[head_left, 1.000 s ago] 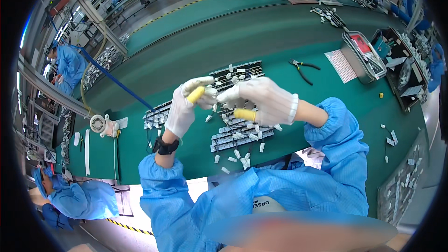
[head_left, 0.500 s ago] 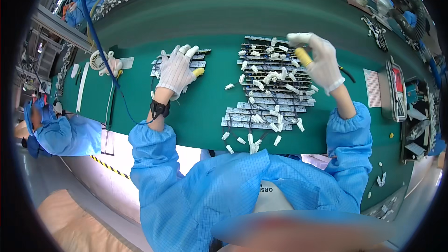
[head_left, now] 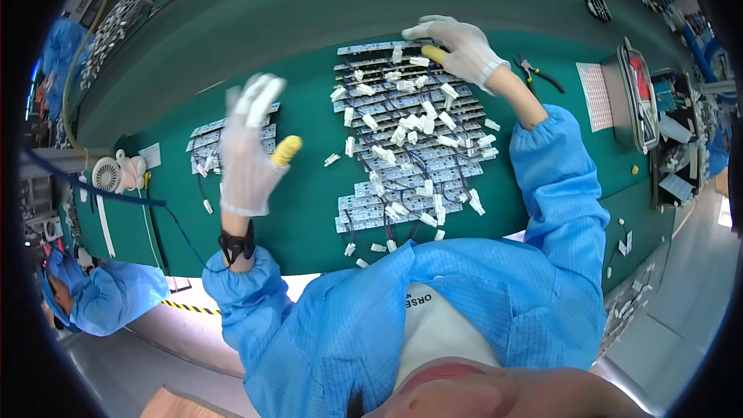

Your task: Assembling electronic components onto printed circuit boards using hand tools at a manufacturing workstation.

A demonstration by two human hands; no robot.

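Note:
My left hand [head_left: 251, 147], in a white glove with a yellow thumb cover, is raised beside the smaller group of circuit strips [head_left: 207, 138] at the left. Its fingers are stretched out, blurred by motion, and hold nothing I can see. My right hand [head_left: 462, 50], gloved the same way, reaches over the far right end of the large stack of circuit strips [head_left: 364, 205]. Its fingers extend past the farthest strip [head_left: 377, 48], with the thumb apart from them near that strip's end. White connectors [head_left: 412, 125] on dark wires lie across the large stack.
Pliers [head_left: 534, 73] lie right of my right hand. Beyond them are a printed sheet [head_left: 594, 93] and a metal tray [head_left: 631, 101]. A small white fan [head_left: 108, 175] stands at the left. A blue cord [head_left: 116, 193] runs to my left wrist. Another person [head_left: 108, 294] sits at the left.
My view has turned, shifting the bench leftward. My left hand has lifted off the smaller group, fingers now upright beside it. My right hand stays by the far strip's end, now reaching further over it.

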